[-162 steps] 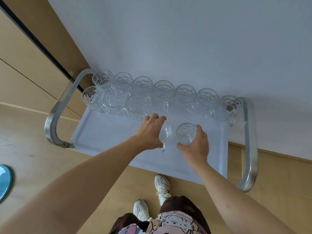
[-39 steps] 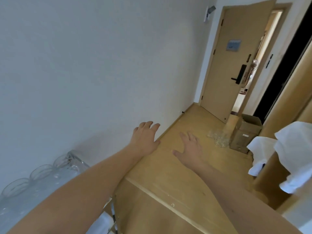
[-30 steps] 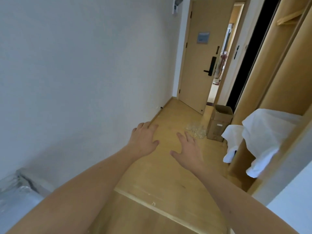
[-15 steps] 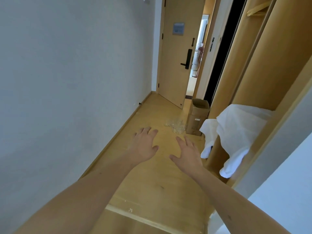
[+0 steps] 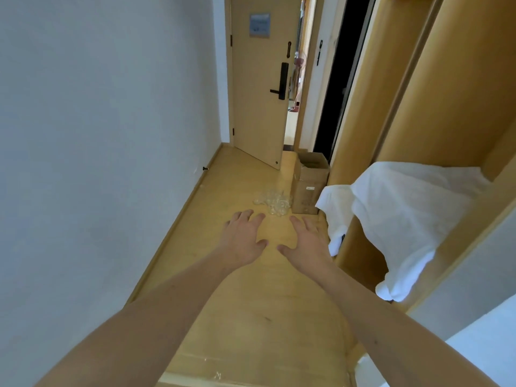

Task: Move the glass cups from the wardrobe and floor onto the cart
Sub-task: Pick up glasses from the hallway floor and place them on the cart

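A cluster of several clear glass cups [image 5: 272,203] stands on the wooden floor down the hallway, just left of a cardboard box. My left hand [image 5: 242,241] and my right hand [image 5: 308,241] are both stretched out in front of me, palms down, fingers spread, holding nothing. They hover well short of the cups. The cart is out of view. The wardrobe [image 5: 435,107] rises on the right with its shelf covered by a white cloth [image 5: 402,213]; no cups show on it.
An open cardboard box [image 5: 308,185] stands on the floor beside the wardrobe's corner. A wooden door [image 5: 259,79] with a black handle stands ajar at the hallway's end. A white wall [image 5: 97,135] runs along the left. The wooden floor [image 5: 259,317] stretches ahead.
My view has swung from the cart, where I set down two cups, to face down the hallway. The cart has left the frame and the floor cups now lie straight ahead, closer.
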`<state>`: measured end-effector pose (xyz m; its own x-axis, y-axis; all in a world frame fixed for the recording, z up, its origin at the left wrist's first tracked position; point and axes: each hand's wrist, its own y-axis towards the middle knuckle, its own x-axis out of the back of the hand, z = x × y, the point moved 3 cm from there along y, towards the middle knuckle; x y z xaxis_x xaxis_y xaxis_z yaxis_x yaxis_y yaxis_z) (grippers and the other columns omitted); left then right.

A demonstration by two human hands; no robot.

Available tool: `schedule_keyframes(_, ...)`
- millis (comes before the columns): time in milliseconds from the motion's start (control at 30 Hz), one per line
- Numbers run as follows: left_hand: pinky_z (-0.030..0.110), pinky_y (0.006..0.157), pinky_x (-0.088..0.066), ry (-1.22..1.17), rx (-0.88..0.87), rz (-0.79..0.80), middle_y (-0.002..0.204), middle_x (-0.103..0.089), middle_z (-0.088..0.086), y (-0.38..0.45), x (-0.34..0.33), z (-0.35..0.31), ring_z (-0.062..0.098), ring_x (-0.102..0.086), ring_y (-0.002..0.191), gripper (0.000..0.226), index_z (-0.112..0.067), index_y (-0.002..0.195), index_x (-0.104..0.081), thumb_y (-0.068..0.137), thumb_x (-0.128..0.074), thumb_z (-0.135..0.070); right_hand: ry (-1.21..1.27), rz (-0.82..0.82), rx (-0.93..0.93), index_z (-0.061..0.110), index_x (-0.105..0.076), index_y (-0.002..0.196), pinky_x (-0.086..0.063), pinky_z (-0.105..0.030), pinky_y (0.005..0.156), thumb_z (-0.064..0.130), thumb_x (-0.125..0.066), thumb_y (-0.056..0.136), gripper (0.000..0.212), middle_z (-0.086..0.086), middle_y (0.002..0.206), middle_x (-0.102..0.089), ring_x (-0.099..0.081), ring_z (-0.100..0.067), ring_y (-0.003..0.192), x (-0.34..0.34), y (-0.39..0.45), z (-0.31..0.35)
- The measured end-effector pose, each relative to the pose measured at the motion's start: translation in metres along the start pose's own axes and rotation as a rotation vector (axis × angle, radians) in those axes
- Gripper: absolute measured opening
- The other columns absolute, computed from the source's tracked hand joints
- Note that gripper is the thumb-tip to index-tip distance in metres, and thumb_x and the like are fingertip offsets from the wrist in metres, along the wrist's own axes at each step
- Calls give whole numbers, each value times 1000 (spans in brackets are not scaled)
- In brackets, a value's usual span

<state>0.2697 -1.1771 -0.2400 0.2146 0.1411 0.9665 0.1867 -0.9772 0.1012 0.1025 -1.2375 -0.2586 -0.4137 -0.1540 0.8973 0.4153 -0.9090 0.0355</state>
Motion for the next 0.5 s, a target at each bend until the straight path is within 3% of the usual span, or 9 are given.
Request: schedule_keyframes(500,49,113,-36,-29,-55,48,155,-38,12,135,-5,100,34,-33,142,70,-22,152,-37,92,-66,-45,-18,-26,-151,27,-28,157,-34,-45,115,52,-67,90,81,-5,163,-25,-25,-30,147,-33,122,34)
